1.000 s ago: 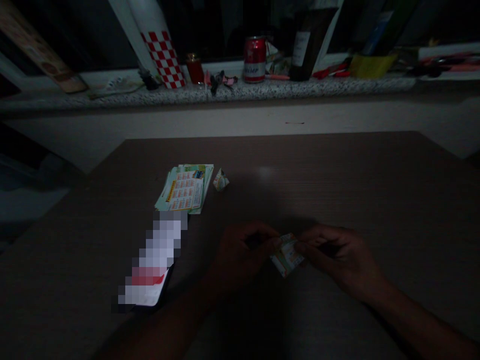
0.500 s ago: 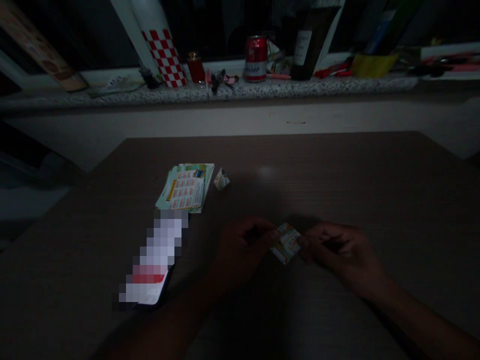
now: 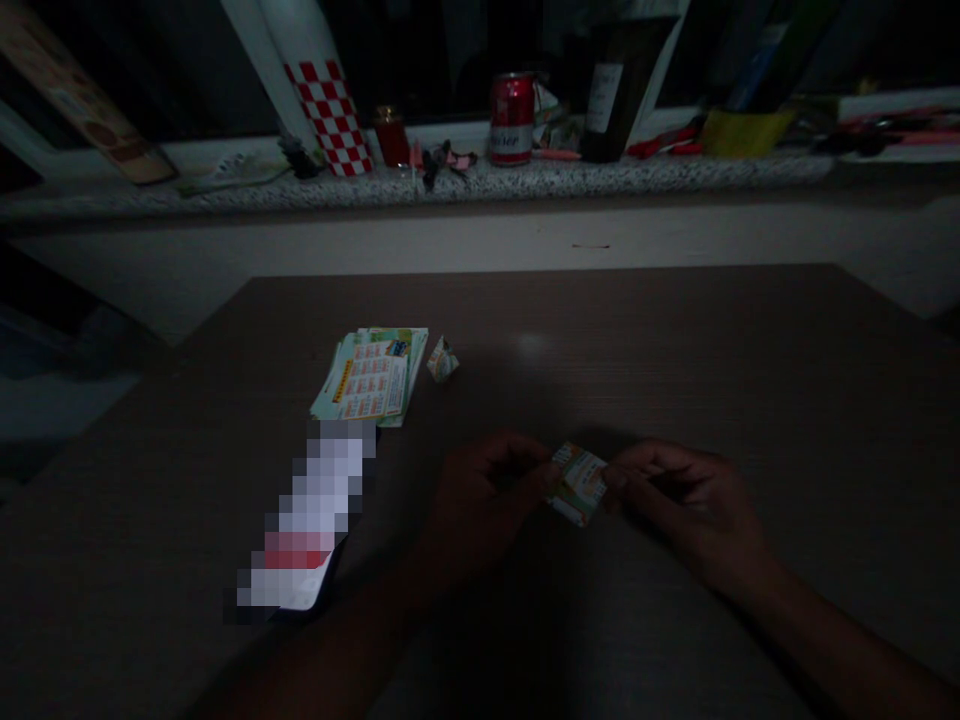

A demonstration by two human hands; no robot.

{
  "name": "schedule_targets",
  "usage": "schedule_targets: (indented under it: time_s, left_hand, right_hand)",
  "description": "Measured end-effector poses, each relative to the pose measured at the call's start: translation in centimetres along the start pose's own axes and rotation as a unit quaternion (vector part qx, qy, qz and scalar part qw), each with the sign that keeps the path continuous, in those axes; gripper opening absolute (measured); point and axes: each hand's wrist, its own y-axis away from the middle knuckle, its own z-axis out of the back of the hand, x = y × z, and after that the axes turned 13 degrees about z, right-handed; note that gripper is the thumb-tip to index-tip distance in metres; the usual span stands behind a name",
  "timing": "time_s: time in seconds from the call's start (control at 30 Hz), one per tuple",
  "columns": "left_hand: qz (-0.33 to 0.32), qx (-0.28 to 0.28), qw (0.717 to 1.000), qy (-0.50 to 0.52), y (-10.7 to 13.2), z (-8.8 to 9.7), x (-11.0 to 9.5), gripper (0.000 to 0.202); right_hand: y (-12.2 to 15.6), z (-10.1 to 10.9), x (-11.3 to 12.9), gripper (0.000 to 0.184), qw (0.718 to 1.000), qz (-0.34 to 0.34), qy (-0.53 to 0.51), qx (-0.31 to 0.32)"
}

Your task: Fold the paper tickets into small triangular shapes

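Observation:
A small folded paper square (image 3: 579,486), printed in green, white and orange, is held tilted above the table between both hands. My left hand (image 3: 495,500) pinches its left corner between thumb and fingers. On the right corner, my right hand (image 3: 686,500) has a similar pinch. Farther off to the left lies a stack of printed cards (image 3: 371,375) with number grids on the top one. Beside the stack rests a small folded paper piece (image 3: 443,360) with a pointed top.
A phone (image 3: 307,590) with a blurred screen lies left of my left forearm, below the stack. Behind the wooden table (image 3: 675,340), a granite sill (image 3: 540,180) holds a red can (image 3: 512,118), a checkered bottle (image 3: 330,115), a dark tube (image 3: 611,95) and a yellow container (image 3: 746,130).
The folded paper square has turned slightly and shifted a little to the right between my fingers. Both hands keep their pinch. The stack, phone and pointed paper piece stay put.

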Motion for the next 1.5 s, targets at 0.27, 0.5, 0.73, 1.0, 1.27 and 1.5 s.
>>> schedule_targets:
  time_s: [0.27, 0.5, 0.73, 1.0, 1.27, 1.5]
  left_hand:
    - [0.012, -0.007, 1.000, 0.008, -0.10, -0.04, -0.04, 0.008]
    - [0.016, -0.005, 1.000, -0.004, 0.00, -0.09, -0.13, 0.008]
    - [0.019, -0.018, 1.000, 0.000, -0.01, -0.19, -0.08, 0.006]
    - [0.006, -0.033, 0.999, -0.012, -0.11, -0.06, 0.12, 0.007]
    - [0.055, 0.001, 0.998, 0.010, -0.20, -0.03, -0.17, 0.013]
    - [0.062, 0.000, 0.998, 0.002, 0.02, -0.22, -0.50, 0.026]
  right_hand:
    - [-0.06, -0.29, 0.07, 0.017, 1.000, -0.008, 0.017, 0.005]
    - [-0.11, -0.29, 0.10, 0.018, 1.000, -0.027, 0.006, 0.002]
    - [-0.10, -0.41, -0.09, 0.019, 0.999, -0.030, 0.008, 0.011]
    - [-0.06, -0.43, 0.17, 0.018, 0.999, -0.034, -0.007, 0.018]
    - [-0.11, -0.54, -0.04, 0.013, 0.999, -0.020, 0.022, -0.023]
    - [-0.13, -0.38, 0.23, 0.010, 1.000, -0.008, 0.004, 0.002]
